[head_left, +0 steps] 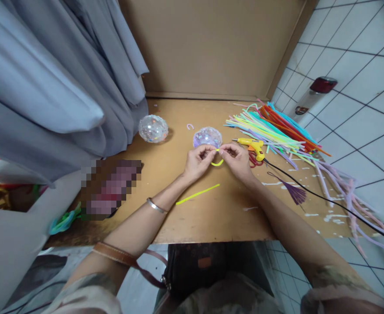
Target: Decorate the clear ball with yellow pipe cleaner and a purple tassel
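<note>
Between them, my left hand (pixel 198 164) and my right hand (pixel 236 161) pinch a yellow pipe cleaner (pixel 217 164), bent into a small loop that hangs under the fingertips. Both hands are closed on it, close together above the table. Right behind the fingers sits a clear ball (pixel 207 136) with a purplish tint and coloured specks, its near edge partly covered by the hands. A second, straight yellow pipe cleaner (pixel 197 194) lies on the table below my left wrist. Just right of my right hand is a yellow glue gun (pixel 251 145), nozzle pointing left.
Another clear speckled ball (pixel 153 128) and a small pink curl (pixel 190 126) lie on the wooden table (pixel 218 218). Many coloured pipe cleaners (pixel 270 124) are piled at right. A black cord (pixel 310 192) runs right past a purple tassel (pixel 293 192). A grey curtain (pixel 113 87) hangs left.
</note>
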A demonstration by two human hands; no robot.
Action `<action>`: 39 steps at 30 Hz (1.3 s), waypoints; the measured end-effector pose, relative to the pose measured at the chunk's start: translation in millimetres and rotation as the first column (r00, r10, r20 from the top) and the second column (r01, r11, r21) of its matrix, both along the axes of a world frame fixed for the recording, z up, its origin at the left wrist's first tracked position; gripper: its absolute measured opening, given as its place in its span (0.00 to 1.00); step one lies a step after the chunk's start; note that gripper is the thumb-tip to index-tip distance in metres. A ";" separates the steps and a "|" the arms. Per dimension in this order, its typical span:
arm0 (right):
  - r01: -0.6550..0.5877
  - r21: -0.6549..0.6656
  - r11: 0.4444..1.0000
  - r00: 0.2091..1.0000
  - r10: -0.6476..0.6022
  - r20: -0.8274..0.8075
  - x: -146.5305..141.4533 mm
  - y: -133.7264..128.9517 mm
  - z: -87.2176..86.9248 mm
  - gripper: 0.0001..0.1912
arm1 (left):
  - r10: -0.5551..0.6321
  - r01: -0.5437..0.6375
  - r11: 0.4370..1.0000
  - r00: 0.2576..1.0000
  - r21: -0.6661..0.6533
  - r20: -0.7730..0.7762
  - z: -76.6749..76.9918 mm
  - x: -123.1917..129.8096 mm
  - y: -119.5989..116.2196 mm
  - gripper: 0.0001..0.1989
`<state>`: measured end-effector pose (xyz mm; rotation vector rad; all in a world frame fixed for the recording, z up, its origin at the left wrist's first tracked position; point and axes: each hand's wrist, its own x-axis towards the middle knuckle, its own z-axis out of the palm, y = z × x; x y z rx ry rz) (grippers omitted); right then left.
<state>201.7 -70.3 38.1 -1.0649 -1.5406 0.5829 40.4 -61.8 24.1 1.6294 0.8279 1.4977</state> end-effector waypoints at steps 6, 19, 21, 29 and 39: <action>-0.035 -0.048 0.998 0.999 0.033 -0.036 0.9 1.7 0.1 0.10 | 0.002 -0.002 1.000 1.000 0.005 -0.001 -0.3 0.1 0.3 0.19; -0.058 -0.083 0.995 0.992 0.049 -0.114 -2.2 0.9 4.1 0.09 | -0.011 0.011 1.000 1.000 0.015 -0.012 0.5 0.0 -0.9 0.20; -0.048 -0.073 0.996 0.993 0.040 -0.114 -2.9 0.0 5.1 0.09 | -0.013 0.013 1.000 1.000 0.011 -0.012 0.9 0.4 -1.5 0.20; -0.015 0.011 1.000 1.000 0.015 -0.011 -1.1 -2.2 7.6 0.06 | 0.110 -0.110 0.993 0.994 0.040 0.010 2.6 -2.1 -0.9 0.21; -0.014 0.069 0.998 0.997 0.008 0.080 1.9 -2.0 3.2 0.05 | 0.150 -0.119 0.968 0.980 0.223 -0.128 4.2 -4.6 -1.3 0.12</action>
